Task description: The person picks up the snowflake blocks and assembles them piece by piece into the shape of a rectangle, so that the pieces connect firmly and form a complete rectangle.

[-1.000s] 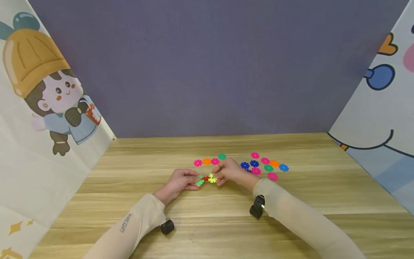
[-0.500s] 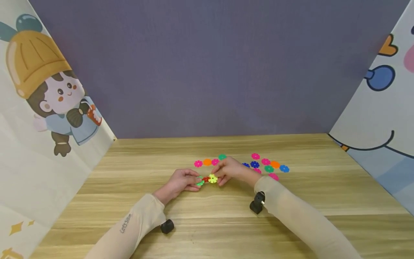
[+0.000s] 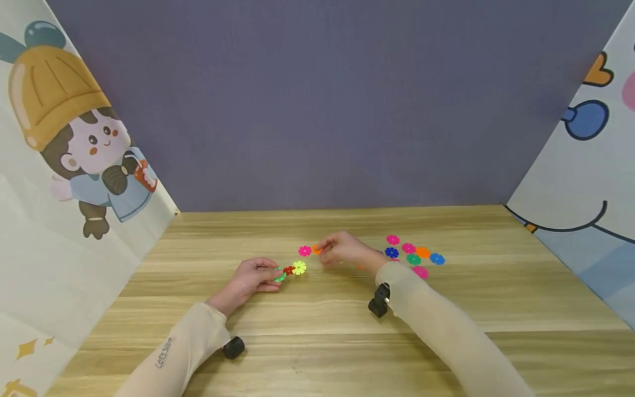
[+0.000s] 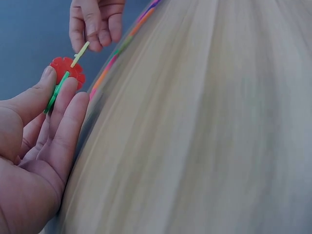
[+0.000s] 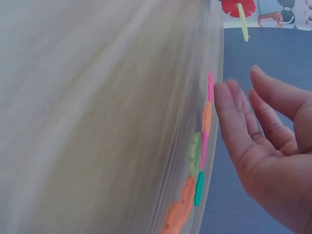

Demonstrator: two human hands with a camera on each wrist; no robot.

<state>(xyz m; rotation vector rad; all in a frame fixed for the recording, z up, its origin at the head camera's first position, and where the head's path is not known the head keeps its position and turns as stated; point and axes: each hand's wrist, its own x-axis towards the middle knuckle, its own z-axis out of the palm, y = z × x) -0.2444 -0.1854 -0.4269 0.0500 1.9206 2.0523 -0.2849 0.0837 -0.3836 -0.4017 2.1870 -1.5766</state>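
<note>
My left hand [image 3: 252, 277] pinches the green flower disc [image 4: 57, 92] between thumb and fingers. Joined to that disc is a red disc [image 4: 62, 66], and a yellow disc [image 3: 299, 268] is joined at the red one's other side, the three forming a short chain held off the table. My right hand [image 3: 344, 249] holds nothing; it is over the row of discs, with thumb and fingers apart in the right wrist view [image 5: 273, 131]. In the head view it partly covers an orange disc [image 3: 315, 249], beside a pink disc [image 3: 305, 251].
Loose discs lie on the wooden table [image 3: 307, 342] to the right: pink [image 3: 393, 240], dark blue [image 3: 391, 252], green [image 3: 414, 259], orange [image 3: 423, 252] and light blue [image 3: 437, 258]. A grey-purple panel [image 3: 327, 110] stands behind, with printed side panels.
My right hand has let go of the yellow disc and moved slightly up and left over the loose discs. My left hand has carried the chain to the left.
</note>
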